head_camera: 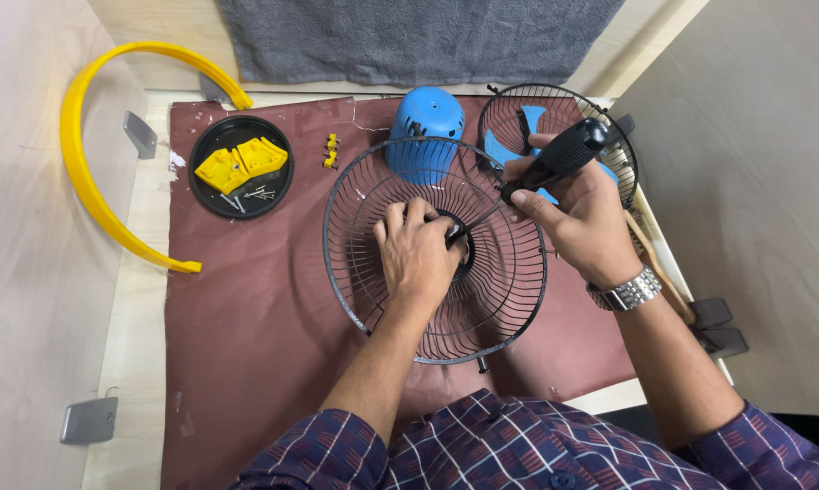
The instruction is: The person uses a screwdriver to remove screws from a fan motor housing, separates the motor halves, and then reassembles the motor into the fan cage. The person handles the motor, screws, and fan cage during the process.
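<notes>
A black wire fan guard (355, 272) lies on the brown mat in front of me. My left hand (416, 251) rests inside it, fingers curled at the black centre hub (462, 243). My right hand (577, 218) grips a screwdriver with a black handle (568, 150), its shaft angled down to the hub. A metal watch sits on my right wrist. A blue motor housing (426, 127) stands just behind the guard.
A second wire guard (600, 118) with blue blades (527, 122) lies back right. A black round dish (212, 195) holds yellow parts and screws at back left. A small yellow clip (331, 151), a yellow ring (78, 172) and a grey towel (409, 36) lie around.
</notes>
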